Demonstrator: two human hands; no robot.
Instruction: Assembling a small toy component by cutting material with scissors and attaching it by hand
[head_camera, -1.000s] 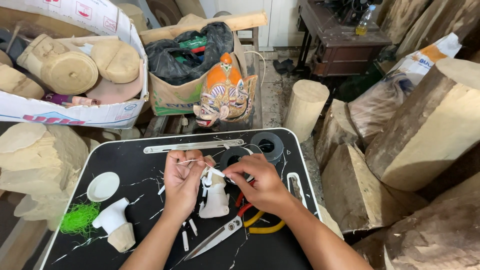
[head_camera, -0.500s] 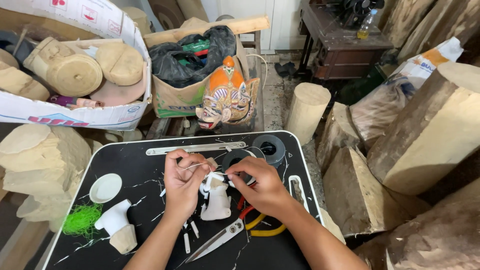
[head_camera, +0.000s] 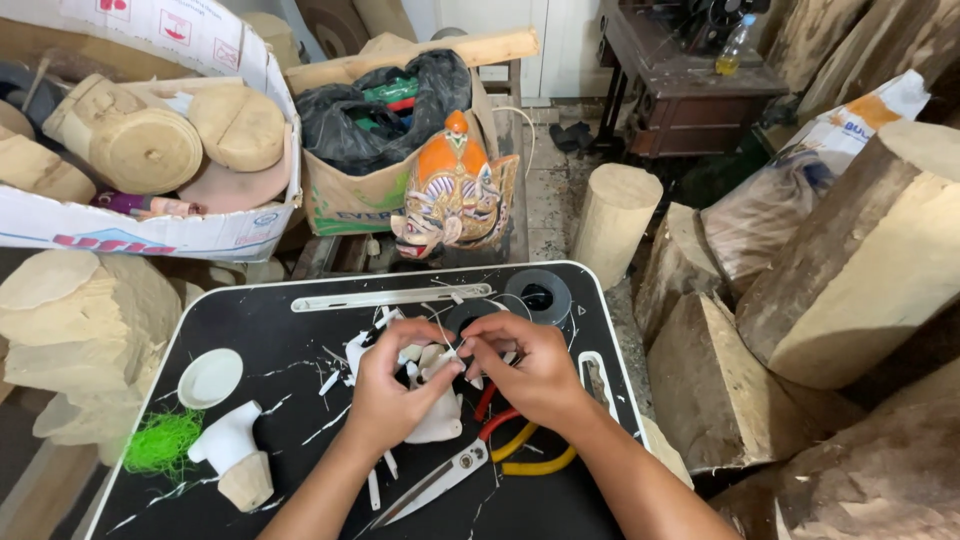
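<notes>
My left hand (head_camera: 392, 388) and my right hand (head_camera: 528, 368) meet over a small white carved figure (head_camera: 438, 415) on a black tray table (head_camera: 280, 340). Both hands pinch the figure's upper part, fingertips touching near its top. The figure's lower body stands on the tray below my fingers. Thin white strips (head_camera: 330, 380) lie scattered around it. Scissors with a red handle (head_camera: 450, 472) and yellow-handled pliers (head_camera: 535, 462) lie just under my right wrist.
A white lid (head_camera: 210, 378), green fibre tuft (head_camera: 160, 442) and a white carved piece (head_camera: 232, 455) sit on the tray's left. Black tape rolls (head_camera: 538, 295) lie at its far edge. A painted mask (head_camera: 455, 190), boxes of carved wood (head_camera: 150, 150) and logs (head_camera: 860, 270) surround the table.
My hands have drawn closer together over the white figure, the left hand moving right and down onto it. The view has shifted slightly.
</notes>
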